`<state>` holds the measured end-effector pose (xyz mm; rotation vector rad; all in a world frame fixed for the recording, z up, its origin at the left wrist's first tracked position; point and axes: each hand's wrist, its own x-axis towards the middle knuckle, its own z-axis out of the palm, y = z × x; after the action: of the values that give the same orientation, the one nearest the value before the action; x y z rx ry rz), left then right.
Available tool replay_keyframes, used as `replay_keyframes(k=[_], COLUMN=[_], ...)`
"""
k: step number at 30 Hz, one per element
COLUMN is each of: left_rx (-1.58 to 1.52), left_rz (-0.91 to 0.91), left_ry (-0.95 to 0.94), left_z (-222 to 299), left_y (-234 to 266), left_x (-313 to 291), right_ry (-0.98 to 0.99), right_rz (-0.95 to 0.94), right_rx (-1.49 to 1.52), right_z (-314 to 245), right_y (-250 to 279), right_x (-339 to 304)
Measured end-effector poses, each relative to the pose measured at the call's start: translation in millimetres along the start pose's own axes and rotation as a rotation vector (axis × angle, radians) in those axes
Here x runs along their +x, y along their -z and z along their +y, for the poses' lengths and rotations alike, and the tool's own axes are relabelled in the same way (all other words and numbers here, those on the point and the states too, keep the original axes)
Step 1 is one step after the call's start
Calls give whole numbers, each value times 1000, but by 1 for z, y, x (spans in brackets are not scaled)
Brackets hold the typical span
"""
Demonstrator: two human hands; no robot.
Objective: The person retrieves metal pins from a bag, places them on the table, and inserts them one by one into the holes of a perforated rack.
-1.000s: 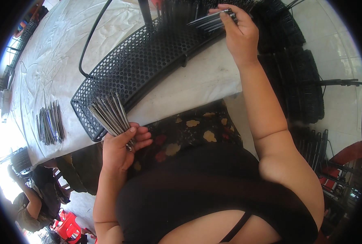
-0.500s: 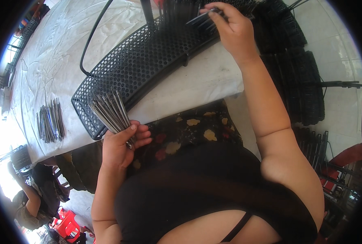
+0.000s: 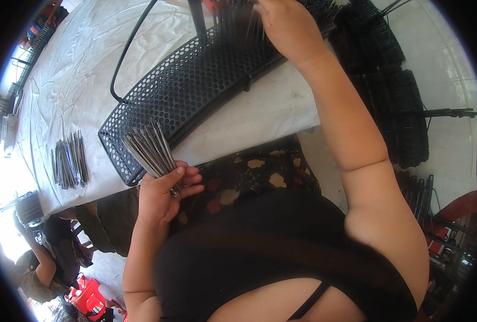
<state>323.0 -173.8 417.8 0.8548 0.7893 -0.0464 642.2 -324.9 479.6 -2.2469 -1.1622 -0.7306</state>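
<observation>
My left hand (image 3: 166, 188) is closed around a fanned bundle of thin grey metal rods (image 3: 150, 147), which leans up over the near left end of a black perforated rack (image 3: 169, 94). The curved rack lies on the white-covered table. At the rack's far end my right hand (image 3: 289, 24) pinches with its fingertips among dark rods (image 3: 241, 21) standing upright in the holes. The fingertips are close to the upper edge of the view and blurred, so the rods they pinch show poorly.
Another bundle of rods (image 3: 70, 161) lies on the white sheet (image 3: 88, 64) at left. Stacked black racks (image 3: 391, 112) stand on the right. A patterned dark cloth (image 3: 260, 166) hangs at the table's front. A person's arm (image 3: 44, 263) and a red plastic chair (image 3: 91, 295) are at lower left.
My right hand has moved forward and slightly left, bringing the rods it carried to the upright ones. My left hand keeps its bundle, almost unmoved.
</observation>
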Motion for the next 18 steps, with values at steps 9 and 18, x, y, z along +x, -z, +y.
replay_keyframes(k=[9, 18], left_rx=[-8, -21], left_rz=[7, 18], left_ry=[-9, -12], left_z=[0, 1], left_y=[-1, -2], left_x=[2, 1], right_ry=[13, -126], right_rz=[-65, -167], right_rx=[-52, 15], right_z=[-5, 8], right_y=[25, 41], right_x=[3, 2])
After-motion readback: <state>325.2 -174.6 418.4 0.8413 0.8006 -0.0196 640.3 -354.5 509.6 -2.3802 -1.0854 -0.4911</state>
